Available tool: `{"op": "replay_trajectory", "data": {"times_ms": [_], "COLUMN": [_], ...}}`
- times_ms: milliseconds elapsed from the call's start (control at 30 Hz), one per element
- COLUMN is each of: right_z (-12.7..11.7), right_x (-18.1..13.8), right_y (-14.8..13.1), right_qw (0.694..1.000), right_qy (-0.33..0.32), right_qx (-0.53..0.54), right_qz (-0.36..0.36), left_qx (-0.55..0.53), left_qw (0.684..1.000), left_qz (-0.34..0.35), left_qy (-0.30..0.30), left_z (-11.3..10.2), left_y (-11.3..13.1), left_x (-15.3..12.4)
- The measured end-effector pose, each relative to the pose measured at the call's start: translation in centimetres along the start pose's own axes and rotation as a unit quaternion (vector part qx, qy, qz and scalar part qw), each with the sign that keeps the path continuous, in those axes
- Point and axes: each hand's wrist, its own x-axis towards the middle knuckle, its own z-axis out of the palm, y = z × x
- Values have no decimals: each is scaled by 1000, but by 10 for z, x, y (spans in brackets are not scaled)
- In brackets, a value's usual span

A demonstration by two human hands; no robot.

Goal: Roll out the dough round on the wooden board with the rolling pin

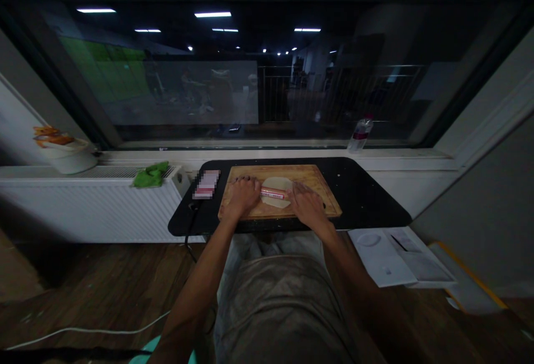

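Note:
A round, flat sheet of pale dough lies on the wooden cutting board. Across it runs a rolling pin with a red and white label on its middle. My left hand is closed over the pin's left end, and its fingers curl down near the dough's edge. Over the right end, my right hand grips the pin, its fingers partly over the dough. Both ends of the pin are hidden under my hands.
The board rests on a black table against the window sill. A blurred flat rectangular item lies at the table's left. A bottle stands on the sill. A green cloth and a white pot are on the radiator. An open white box sits right.

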Motion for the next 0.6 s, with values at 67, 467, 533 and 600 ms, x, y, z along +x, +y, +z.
{"op": "replay_trajectory", "data": {"times_ms": [67,467,533,600], "right_z": [4,10,10,9], "right_x": [10,79,80,74], "right_y": [6,25,25,23], "right_qw": [1000,999,999,999], "right_qy": [6,-44,-42,-36], "right_qx": [-4,-17,-18,-19], "right_qz": [-9,-19,-22,-19], "left_qx": [-14,-30,-33,-41], "left_qw": [1000,999,999,999], "left_qz": [-17,-31,-30,-36], "left_qy": [4,7,3,-1], "left_z": [-1,-1,-1,-1], "left_y": [1,6,6,6], "left_x": [-1,-1,-1,-2]}}
